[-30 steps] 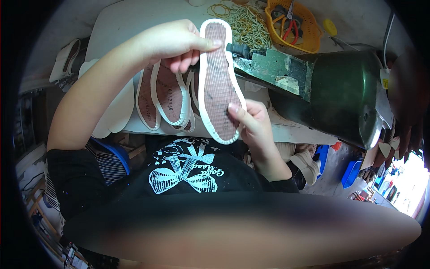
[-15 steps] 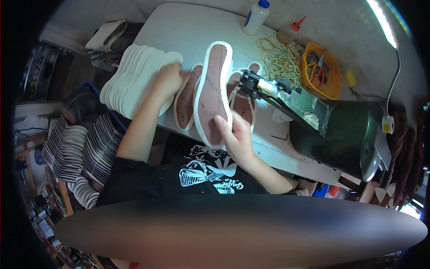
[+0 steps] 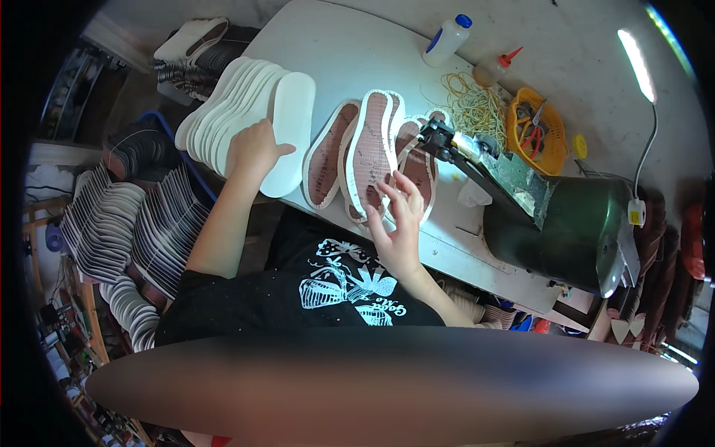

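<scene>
My left hand (image 3: 255,151) rests over a fanned row of white insoles (image 3: 223,112). Its thumb sticks out across the left edge of the rightmost white insole (image 3: 292,134); the other fingertips are partly hidden. My right hand (image 3: 401,227) is open, fingers apart and slightly bent, over the lower end of a brown ribbed shoe sole with a white rim (image 3: 372,141). That sole lies on top of other soles. Another brown sole (image 3: 328,160) lies to its left, and more brown soles (image 3: 421,175) lie to its right.
A dark green machine (image 3: 551,231) reaches its arm over the table's (image 3: 350,37) right side. Behind it are yellowish cords (image 3: 477,108), a yellow basket of tools (image 3: 555,145), a red-tipped bottle (image 3: 491,68) and a blue-capped bottle (image 3: 449,41). Stacked soles (image 3: 112,223) stand at the left.
The right hand has let go of the brown sole, which now lies on the others, and its fingers have spread. The left hand has shifted left across the white insoles, uncovering the rightmost one.
</scene>
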Available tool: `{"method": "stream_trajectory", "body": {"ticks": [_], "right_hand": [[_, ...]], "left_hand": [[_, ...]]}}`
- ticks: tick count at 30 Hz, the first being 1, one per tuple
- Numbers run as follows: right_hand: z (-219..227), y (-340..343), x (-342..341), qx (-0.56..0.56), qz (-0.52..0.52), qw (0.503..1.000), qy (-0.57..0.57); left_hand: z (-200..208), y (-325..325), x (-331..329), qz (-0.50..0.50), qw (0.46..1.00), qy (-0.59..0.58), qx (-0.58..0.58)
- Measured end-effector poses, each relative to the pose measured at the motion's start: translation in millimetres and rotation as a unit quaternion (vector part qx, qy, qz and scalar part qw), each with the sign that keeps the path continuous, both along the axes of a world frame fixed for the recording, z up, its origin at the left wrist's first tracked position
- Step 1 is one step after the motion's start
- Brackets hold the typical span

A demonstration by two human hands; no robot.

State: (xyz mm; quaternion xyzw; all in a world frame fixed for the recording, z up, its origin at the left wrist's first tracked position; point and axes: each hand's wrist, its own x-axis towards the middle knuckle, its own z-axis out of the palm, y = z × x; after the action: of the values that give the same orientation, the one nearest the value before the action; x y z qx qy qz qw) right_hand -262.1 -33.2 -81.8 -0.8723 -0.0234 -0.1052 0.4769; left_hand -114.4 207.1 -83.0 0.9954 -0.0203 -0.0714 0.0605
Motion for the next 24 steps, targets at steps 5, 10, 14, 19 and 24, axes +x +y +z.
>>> {"method": "stream_trajectory", "body": {"ticks": [5, 10, 14, 19, 24], "right_hand": [[16, -9, 5, 0.020, 0.031, 0.998, -0.045], [39, 5, 20, 0.307, 0.189, 0.929, 0.079], [59, 16, 31, 0.437, 0.099, 0.890, 0.083], [59, -8, 26, 0.406, 0.088, 0.908, 0.050], [60, -21, 27, 0.595, 0.094, 0.794, 0.085]], "left_hand": [[33, -4, -13, 0.032, 0.981, 0.028, -0.191], [100, -48, -51, -0.221, 0.900, -0.169, -0.336], [99, -76, -56, -0.277, 0.796, -0.084, -0.531], [95, -100, -55, -0.130, 0.768, -0.176, -0.601], [70, -119, -49, -0.112, 0.616, 0.189, -0.757]]}}
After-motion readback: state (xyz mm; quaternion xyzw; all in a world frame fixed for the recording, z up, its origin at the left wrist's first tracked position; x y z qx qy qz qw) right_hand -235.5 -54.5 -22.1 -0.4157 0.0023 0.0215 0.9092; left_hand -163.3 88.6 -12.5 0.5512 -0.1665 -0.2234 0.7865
